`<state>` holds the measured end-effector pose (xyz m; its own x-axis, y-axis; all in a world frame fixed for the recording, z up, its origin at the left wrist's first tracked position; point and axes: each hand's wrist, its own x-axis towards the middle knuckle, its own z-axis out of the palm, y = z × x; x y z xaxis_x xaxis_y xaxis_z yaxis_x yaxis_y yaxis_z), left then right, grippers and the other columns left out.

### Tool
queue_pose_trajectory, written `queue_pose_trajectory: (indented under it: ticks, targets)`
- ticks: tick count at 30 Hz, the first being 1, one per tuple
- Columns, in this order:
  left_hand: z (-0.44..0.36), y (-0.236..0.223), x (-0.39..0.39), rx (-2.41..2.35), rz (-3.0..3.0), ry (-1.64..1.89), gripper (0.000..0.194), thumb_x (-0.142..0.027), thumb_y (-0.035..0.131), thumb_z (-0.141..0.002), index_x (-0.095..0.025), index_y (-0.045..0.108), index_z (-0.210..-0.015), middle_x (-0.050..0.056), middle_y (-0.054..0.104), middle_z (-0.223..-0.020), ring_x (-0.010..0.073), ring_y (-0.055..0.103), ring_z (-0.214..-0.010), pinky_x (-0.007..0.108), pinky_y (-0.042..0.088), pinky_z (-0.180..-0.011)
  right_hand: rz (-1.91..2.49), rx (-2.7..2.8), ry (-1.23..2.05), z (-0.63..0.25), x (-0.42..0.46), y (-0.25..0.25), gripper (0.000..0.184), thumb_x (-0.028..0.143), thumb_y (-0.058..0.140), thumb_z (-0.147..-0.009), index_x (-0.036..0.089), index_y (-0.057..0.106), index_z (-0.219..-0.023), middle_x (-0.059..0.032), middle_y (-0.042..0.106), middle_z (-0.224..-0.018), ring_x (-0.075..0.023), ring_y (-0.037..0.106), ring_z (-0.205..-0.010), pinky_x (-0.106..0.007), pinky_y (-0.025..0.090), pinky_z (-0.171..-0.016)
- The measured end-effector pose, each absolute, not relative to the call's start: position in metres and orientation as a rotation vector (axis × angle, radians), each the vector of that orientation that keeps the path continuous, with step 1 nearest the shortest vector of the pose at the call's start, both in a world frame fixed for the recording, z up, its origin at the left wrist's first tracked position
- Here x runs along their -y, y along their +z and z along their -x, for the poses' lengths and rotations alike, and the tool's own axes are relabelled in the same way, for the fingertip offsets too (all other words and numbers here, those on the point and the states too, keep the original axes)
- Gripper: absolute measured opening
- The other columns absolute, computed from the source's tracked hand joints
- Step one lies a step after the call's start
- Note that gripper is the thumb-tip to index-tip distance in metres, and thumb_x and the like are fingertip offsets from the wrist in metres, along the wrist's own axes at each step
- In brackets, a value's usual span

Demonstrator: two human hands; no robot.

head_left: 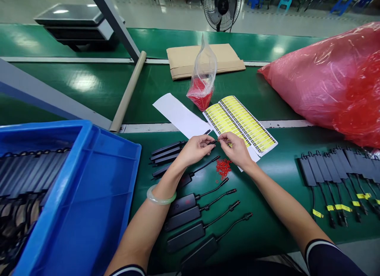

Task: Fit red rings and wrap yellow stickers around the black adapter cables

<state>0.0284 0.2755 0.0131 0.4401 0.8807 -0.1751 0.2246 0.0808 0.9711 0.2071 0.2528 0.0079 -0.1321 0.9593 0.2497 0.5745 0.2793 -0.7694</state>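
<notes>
My left hand, with a pale green bangle on its wrist, is closed on the black cable connector of a small device. Fingertips of my right hand are pinched together at that connector's end; anything small between them cannot be made out. Just below the hands lies a loose heap of small red rings. Several flat black devices with short cables are laid out in a column under and below my left arm, connectors pointing right. A sheet of yellow labels lies behind my right hand, beside a white sheet.
A blue crate of black devices stands at left. At right lie devices with yellow-tagged cables, below a large pink bag. Behind are a clear bag of red rings, flat cardboard, a metal post and a scale.
</notes>
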Motion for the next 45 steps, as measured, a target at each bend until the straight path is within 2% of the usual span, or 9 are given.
queue_pose_trajectory:
  ticks: [6, 8, 13, 24, 29, 33, 37, 41, 45]
  targets:
    - [-0.029, 0.017, -0.276, -0.949, -1.396, 0.67, 0.04, -0.025, 0.065, -0.076, -0.011, 0.063, -0.114, 0.01, 0.069, -0.102, 0.0083, 0.058, -0.057, 0.025, 0.05, -0.057, 1.362, 1.841, 0.61, -0.202, -0.252, 0.012, 0.01, 0.017, 0.052, -0.088, 0.019, 0.062, -0.09, -0.0051, 0.068, -0.086, -0.02, 0.064, -0.081, -0.034, 0.05, -0.078]
    - [-0.029, 0.017, -0.276, -0.946, -1.386, 0.664, 0.039, -0.024, 0.065, -0.077, -0.012, 0.065, -0.114, 0.009, 0.07, -0.099, 0.0084, 0.057, -0.056, 0.025, 0.051, -0.058, 1.36, 1.848, 0.601, -0.203, -0.251, 0.01, 0.01, 0.016, 0.052, -0.089, 0.02, 0.061, -0.091, -0.0046, 0.068, -0.086, -0.0199, 0.064, -0.082, -0.033, 0.05, -0.078]
    - [-0.03, 0.018, -0.276, -1.029, -1.379, 0.62, 0.028, -0.021, 0.063, -0.078, -0.011, 0.069, -0.103, 0.004, 0.069, -0.074, 0.0093, 0.056, -0.052, 0.024, 0.049, -0.055, 1.344, 1.868, 0.57, -0.204, -0.249, 0.004, 0.009, 0.017, 0.051, -0.09, 0.021, 0.056, -0.096, -0.0049, 0.066, -0.089, -0.0194, 0.063, -0.083, -0.033, 0.051, -0.079]
    - [-0.033, 0.01, -0.274, -1.188, -1.561, 0.64, 0.015, -0.021, 0.06, -0.076, -0.014, 0.064, -0.089, 0.005, 0.071, -0.081, 0.0117, 0.059, -0.052, 0.024, 0.049, -0.049, 1.289, 2.026, 0.448, -0.194, -0.241, 0.001, 0.015, 0.016, 0.044, -0.092, 0.02, 0.053, -0.104, -0.0105, 0.064, -0.096, -0.0241, 0.06, -0.092, -0.038, 0.049, -0.084]
    - [-0.031, 0.013, -0.272, -1.32, -1.772, 0.644, 0.009, -0.02, 0.06, -0.076, -0.018, 0.064, -0.084, 0.003, 0.07, -0.084, 0.0152, 0.059, -0.063, 0.028, 0.047, -0.062, 1.334, 2.055, 0.442, -0.201, -0.237, 0.002, 0.02, 0.016, 0.047, -0.092, 0.02, 0.051, -0.111, -0.0086, 0.065, -0.094, -0.0228, 0.061, -0.09, -0.036, 0.05, -0.083]
    - [-0.026, 0.019, -0.274, -1.394, -1.888, 0.597, 0.012, -0.019, 0.061, -0.074, -0.021, 0.063, -0.086, 0.003, 0.071, -0.086, 0.0191, 0.062, -0.073, 0.031, 0.046, -0.07, 1.46, 2.071, 0.423, -0.23, -0.227, 0.008, 0.011, 0.017, 0.047, -0.093, 0.02, 0.055, -0.1, -0.0085, 0.066, -0.092, -0.0232, 0.061, -0.086, -0.036, 0.049, -0.078]
    - [-0.023, 0.021, -0.276, -1.402, -1.936, 0.496, 0.011, -0.017, 0.055, -0.077, -0.02, 0.064, -0.083, 0.002, 0.07, -0.073, 0.0176, 0.062, -0.063, 0.029, 0.044, -0.063, 1.577, 2.176, 0.423, -0.26, -0.211, 0.008, 0.01, 0.015, 0.05, -0.09, 0.019, 0.059, -0.087, -0.0081, 0.066, -0.085, -0.0243, 0.06, -0.08, -0.037, 0.047, -0.073]
    - [-0.026, 0.019, -0.275, -1.374, -1.984, 0.412, 0.01, -0.021, 0.058, -0.079, -0.02, 0.068, -0.078, 0.001, 0.066, -0.063, 0.0166, 0.058, -0.056, 0.028, 0.04, -0.058, 1.649, 2.289, 0.439, -0.269, -0.199, 0.003, 0.009, 0.014, 0.053, -0.09, 0.018, 0.061, -0.088, -0.0095, 0.065, -0.088, -0.0253, 0.058, -0.083, -0.038, 0.046, -0.075]
    - [-0.032, 0.014, -0.272, -1.374, -2.03, 0.408, 0.011, -0.023, 0.066, -0.075, -0.02, 0.07, -0.084, 0.002, 0.064, -0.068, 0.0191, 0.057, -0.062, 0.031, 0.039, -0.061, 1.684, 2.344, 0.449, -0.262, -0.194, -0.001, 0.008, 0.013, 0.056, -0.088, 0.016, 0.062, -0.093, -0.0117, 0.063, -0.097, -0.0266, 0.056, -0.089, -0.039, 0.047, -0.078]
